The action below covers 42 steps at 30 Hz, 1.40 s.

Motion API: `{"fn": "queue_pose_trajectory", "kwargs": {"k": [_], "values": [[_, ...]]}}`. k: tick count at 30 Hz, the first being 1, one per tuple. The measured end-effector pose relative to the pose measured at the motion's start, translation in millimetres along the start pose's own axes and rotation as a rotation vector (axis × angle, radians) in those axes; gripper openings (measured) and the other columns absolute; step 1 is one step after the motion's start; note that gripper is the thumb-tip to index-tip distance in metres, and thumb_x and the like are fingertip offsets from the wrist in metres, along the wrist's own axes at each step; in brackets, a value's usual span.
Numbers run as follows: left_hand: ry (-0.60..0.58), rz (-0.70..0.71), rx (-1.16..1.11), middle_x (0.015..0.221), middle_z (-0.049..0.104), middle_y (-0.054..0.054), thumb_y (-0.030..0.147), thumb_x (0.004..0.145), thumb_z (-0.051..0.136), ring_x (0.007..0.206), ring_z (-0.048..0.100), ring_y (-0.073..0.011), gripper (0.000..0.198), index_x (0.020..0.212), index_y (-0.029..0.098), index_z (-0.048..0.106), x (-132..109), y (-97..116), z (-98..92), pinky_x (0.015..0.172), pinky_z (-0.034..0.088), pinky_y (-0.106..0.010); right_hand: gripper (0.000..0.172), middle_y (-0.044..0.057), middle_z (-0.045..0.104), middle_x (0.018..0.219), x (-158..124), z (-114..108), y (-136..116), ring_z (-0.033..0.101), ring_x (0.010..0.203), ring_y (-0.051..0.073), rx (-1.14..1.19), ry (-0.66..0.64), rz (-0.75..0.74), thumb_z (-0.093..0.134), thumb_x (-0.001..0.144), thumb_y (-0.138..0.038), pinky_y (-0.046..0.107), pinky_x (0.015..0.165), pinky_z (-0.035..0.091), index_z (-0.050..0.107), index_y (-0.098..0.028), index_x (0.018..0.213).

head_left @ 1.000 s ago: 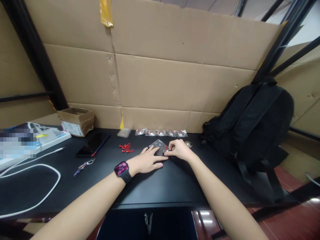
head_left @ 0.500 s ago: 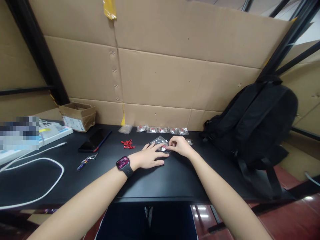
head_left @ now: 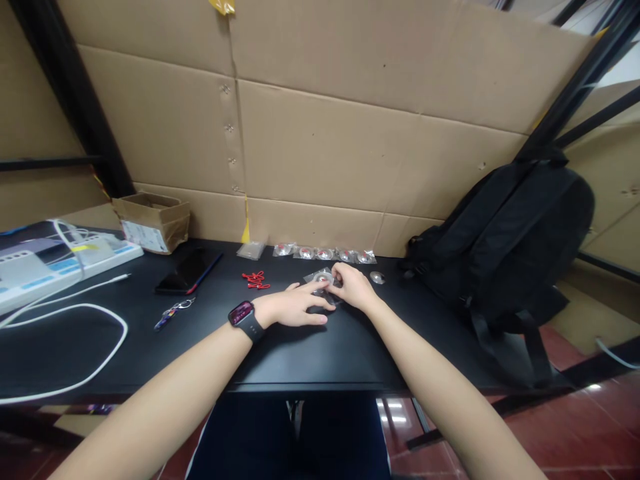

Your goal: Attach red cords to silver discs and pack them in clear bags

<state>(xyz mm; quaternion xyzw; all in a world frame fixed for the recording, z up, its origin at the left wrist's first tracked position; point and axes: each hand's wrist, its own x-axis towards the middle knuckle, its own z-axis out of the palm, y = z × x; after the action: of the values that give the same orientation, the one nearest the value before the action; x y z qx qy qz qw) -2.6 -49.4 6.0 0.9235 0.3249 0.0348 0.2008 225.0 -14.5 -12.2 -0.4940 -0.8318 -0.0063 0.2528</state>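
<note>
A small clear plastic bag (head_left: 325, 273) with a round silvery piece and a red part in it lies on the black table between my hands. My left hand (head_left: 299, 305), a dark watch on its wrist, rests flat with fingers spread, its fingertips on the bag's near left side. At the bag's right side, the fingers of my right hand (head_left: 351, 287) are pinched together on it. Those hands cover part of the bag. To the right, a loose silvery disc (head_left: 377, 278) lies on the table. Red cords (head_left: 255, 280) lie in a small heap left of the bag.
Several bagged discs (head_left: 324, 254) line the cardboard wall, beside a stack of clear bags (head_left: 251, 250). At left are a phone (head_left: 189, 271), a keychain (head_left: 173, 313), a small carton (head_left: 154, 223), a power strip (head_left: 70, 267) and a white cable (head_left: 123, 327). A black backpack (head_left: 505, 233) stands right.
My right hand has shifted slightly left, over the bag's right side, and the loose disc shows more fully. My left hand stays on the bag. The view has tilted slightly down.
</note>
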Motion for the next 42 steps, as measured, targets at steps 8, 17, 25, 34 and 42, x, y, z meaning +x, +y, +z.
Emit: {"fn": "queue_pose_trajectory", "kwargs": {"k": [8,17,25,34,42], "values": [[0.052,0.047,0.008,0.167,0.013,0.003,0.062,0.093,0.049,0.151,0.021,-0.0354,0.047,0.135,0.044,0.058,1,-5,0.8,0.118,0.016,-0.064,0.015,0.003,0.064,0.096,0,3,0,0.06,0.076,0.016,-0.044,0.032,0.015,0.064,0.086,-0.023,0.025,0.065,0.04,0.06,-0.025,0.101],[0.349,-0.013,0.063,0.138,0.059,-0.009,0.048,0.097,0.046,0.127,0.055,-0.0243,0.045,0.132,0.023,0.059,8,-27,0.8,0.112,0.039,-0.038,0.026,0.004,0.072,0.093,3,5,15,0.064,0.077,0.016,0.151,0.006,0.016,0.064,0.081,-0.014,0.028,0.075,0.05,0.066,-0.02,0.106],[0.232,-0.094,0.14,0.154,0.045,-0.007,0.054,0.097,0.041,0.14,0.041,-0.0321,0.057,0.147,0.029,0.047,10,-32,8.8,0.112,0.035,-0.052,0.034,0.006,0.075,0.103,3,9,12,0.069,0.096,0.02,0.153,-0.025,0.006,0.063,0.082,-0.012,0.032,0.09,0.051,0.068,-0.022,0.114],[0.128,-0.176,0.104,0.165,0.021,-0.005,0.069,0.095,0.027,0.152,0.015,-0.0357,0.073,0.158,0.034,0.018,13,-34,19.8,0.115,0.018,-0.064,0.043,0.008,0.074,0.11,3,7,16,0.067,0.101,0.022,0.084,-0.061,-0.008,0.062,0.084,-0.013,0.035,0.094,0.048,0.061,-0.022,0.127],[0.17,-0.214,0.123,0.166,0.017,-0.006,0.069,0.094,0.029,0.151,0.016,-0.038,0.074,0.158,0.033,0.02,14,-37,19.0,0.116,0.019,-0.061,0.053,0.007,0.072,0.112,0,-10,12,0.066,0.098,0.022,0.176,-0.115,-0.052,0.069,0.085,-0.029,0.035,0.088,0.05,0.054,-0.026,0.135]]}}
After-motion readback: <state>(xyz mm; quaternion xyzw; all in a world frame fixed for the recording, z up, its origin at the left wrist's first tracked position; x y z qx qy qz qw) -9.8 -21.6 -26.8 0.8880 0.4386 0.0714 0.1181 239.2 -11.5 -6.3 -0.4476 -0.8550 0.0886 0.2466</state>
